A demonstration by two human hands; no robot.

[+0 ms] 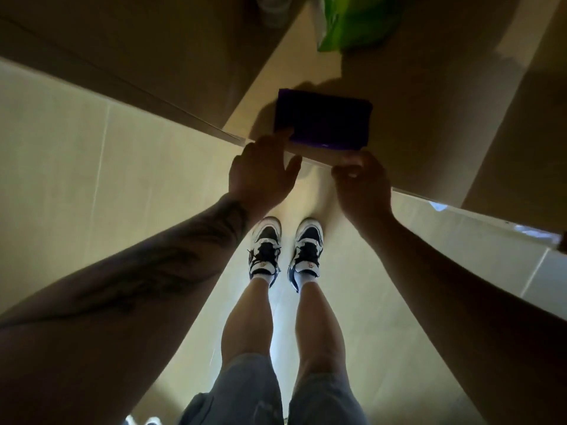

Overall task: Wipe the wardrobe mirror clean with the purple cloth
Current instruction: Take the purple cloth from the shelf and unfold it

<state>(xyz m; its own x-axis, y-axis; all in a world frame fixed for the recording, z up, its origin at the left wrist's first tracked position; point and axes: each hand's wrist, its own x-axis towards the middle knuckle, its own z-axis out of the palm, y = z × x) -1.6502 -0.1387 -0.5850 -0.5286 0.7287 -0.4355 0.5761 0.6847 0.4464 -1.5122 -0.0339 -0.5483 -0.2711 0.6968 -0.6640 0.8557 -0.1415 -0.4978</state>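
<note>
- A folded purple cloth (322,119) lies flat on a tan shelf (414,118), close to the shelf's front edge (429,199), which runs slantwise across the view.
- The left hand (264,173) reaches over that edge with fingers spread and straight, one fingertip touching the cloth's near left corner.
- The right hand (362,185) sits at the shelf edge just below the cloth's near right corner, fingers curled inward; whether it pinches the cloth or the shelf lip cannot be told.
- The shelf surface shows bare to the right of the cloth, and a narrower strip runs left of it up to a brown panel (138,56).
- A pale tiled floor (76,148) spreads below, with thin joints crossing it; the light is dim and the shelf shadowed.
- A bright green bag (352,23) rests farther back on the shelf, well apart from the cloth.
- The person stands close to the shelf in black-and-white sneakers (285,250), white socks and denim shorts (276,391).
</note>
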